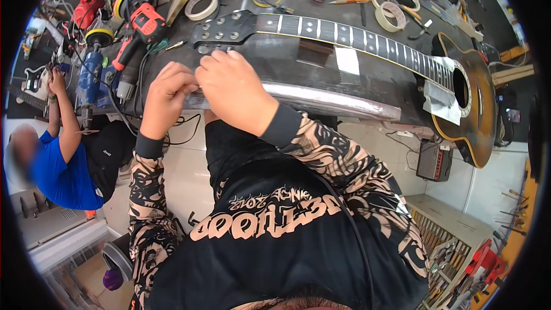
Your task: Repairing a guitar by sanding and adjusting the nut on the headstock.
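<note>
My left hand point(169, 97) and my right hand point(234, 89) are close together at the bench's near edge, both with curled, pinched fingers. Whatever they hold between them is hidden or too small to name. Just beyond my right fingers lies the black headstock point(224, 30) of an acoustic guitar, whose sunburst body point(480, 115) rests at the right. Its fretted neck point(344, 35) runs along the bench, with white paper point(346, 65) beneath. A metal bar point(333, 99) stretches along the front edge.
Power tools, including a red one point(145, 23), crowd the workbench point(275, 66) at left. Tape rolls point(389, 16), brushes and bottles sit along the back. A co-worker in a blue shirt point(63, 166) is at far left, handling an electric guitar. An amplifier point(432, 161) stands below right.
</note>
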`<state>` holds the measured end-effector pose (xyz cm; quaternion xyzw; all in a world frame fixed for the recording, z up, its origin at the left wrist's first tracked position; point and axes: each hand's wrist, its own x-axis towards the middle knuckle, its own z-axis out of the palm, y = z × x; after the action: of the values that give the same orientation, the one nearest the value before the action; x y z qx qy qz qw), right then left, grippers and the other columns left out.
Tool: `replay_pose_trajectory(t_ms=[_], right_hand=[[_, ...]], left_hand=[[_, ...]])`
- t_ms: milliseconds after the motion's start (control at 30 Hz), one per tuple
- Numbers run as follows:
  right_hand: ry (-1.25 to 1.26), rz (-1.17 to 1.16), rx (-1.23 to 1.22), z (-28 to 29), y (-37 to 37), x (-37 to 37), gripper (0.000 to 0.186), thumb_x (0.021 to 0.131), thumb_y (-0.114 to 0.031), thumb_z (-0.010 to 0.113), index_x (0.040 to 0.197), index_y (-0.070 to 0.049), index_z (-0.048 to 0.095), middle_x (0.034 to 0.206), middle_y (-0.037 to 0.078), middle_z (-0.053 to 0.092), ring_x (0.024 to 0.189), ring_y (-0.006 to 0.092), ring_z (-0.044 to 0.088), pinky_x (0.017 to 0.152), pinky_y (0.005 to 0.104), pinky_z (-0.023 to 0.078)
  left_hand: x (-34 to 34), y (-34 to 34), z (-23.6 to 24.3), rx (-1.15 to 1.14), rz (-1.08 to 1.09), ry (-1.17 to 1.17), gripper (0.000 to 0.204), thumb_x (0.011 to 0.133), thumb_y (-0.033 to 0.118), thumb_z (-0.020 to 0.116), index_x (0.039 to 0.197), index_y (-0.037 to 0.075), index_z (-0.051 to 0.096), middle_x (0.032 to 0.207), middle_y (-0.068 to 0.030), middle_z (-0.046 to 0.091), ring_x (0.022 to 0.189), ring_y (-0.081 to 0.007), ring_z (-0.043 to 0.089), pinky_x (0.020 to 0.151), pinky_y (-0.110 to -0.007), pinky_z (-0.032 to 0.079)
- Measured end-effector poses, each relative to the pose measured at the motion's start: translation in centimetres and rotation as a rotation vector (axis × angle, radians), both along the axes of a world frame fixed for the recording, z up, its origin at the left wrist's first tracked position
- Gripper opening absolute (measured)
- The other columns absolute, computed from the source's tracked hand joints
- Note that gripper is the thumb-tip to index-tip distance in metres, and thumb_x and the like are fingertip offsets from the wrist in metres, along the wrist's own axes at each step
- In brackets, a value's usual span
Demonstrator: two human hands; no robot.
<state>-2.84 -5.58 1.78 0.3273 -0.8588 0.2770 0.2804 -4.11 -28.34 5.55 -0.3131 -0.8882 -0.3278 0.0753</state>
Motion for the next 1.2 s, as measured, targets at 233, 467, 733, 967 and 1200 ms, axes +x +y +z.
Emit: replay_pose_trajectory(t_ms=[233, 467, 733, 967, 1200], right_hand=[[-0.180, -0.155, 0.183, 3.0, 15.1, 6.5, 0.009, 0.092, -0.012, 0.076, 0.095, -0.007, 0.069, 0.101, 0.009, 0.067, 0.101, 0.0302, 0.066, 0.087, 0.0453, 0.049], [-0.400, -0.371, 0.151, 6.0, 26.9, 12.2, 0.015, 0.090, 0.001, 0.081, 0.096, -0.003, 0.068, 0.096, 0.012, 0.064, 0.096, 0.0391, 0.062, 0.086, 0.0491, 0.051], [-0.147, -0.058, 0.144, 2.6, 10.4, 3.1, 0.012, 0.084, -0.009, 0.075, 0.094, -0.005, 0.069, 0.100, 0.012, 0.070, 0.100, 0.0350, 0.069, 0.088, 0.0476, 0.057], [-0.034, -0.008, 0.049, 0.8, -1.5, -0.9, 0.011, 0.086, -0.015, 0.076, 0.094, -0.009, 0.073, 0.099, 0.008, 0.072, 0.103, 0.0286, 0.069, 0.089, 0.0423, 0.056], [-0.232, -0.279, 0.189, 3.8, 19.7, 9.1, 0.011, 0.089, -0.005, 0.075, 0.097, -0.007, 0.069, 0.097, 0.010, 0.066, 0.100, 0.0337, 0.067, 0.085, 0.0472, 0.054]], left_hand=[[1.3, 14.6, -1.1, 0.070, -0.312, 0.070, 0.021, 0.080, -0.010, 0.072, 0.098, 0.000, 0.070, 0.104, -0.0133, 0.067, 0.103, -0.0403, 0.066, 0.090, -0.048, 0.057], [3.3, 29.9, -3.9, 0.159, -0.517, 0.184, 0.023, 0.076, -0.003, 0.076, 0.096, 0.007, 0.071, 0.106, -0.0110, 0.066, 0.107, -0.0368, 0.066, 0.094, -0.048, 0.057], [-0.4, 9.8, -0.8, 0.000, -0.329, 0.135, 0.025, 0.077, -0.008, 0.069, 0.100, 0.001, 0.067, 0.105, -0.0150, 0.064, 0.106, -0.0407, 0.064, 0.090, -0.050, 0.056], [-1.1, 0.3, 0.8, -0.079, -0.021, -0.028, 0.020, 0.084, -0.013, 0.074, 0.102, -0.004, 0.072, 0.103, -0.0165, 0.070, 0.103, -0.0403, 0.069, 0.092, -0.046, 0.056], [2.2, 20.6, -2.1, 0.106, -0.409, 0.119, 0.030, 0.076, -0.010, 0.069, 0.104, 0.002, 0.070, 0.106, -0.0143, 0.065, 0.105, -0.0397, 0.063, 0.094, -0.049, 0.055]])
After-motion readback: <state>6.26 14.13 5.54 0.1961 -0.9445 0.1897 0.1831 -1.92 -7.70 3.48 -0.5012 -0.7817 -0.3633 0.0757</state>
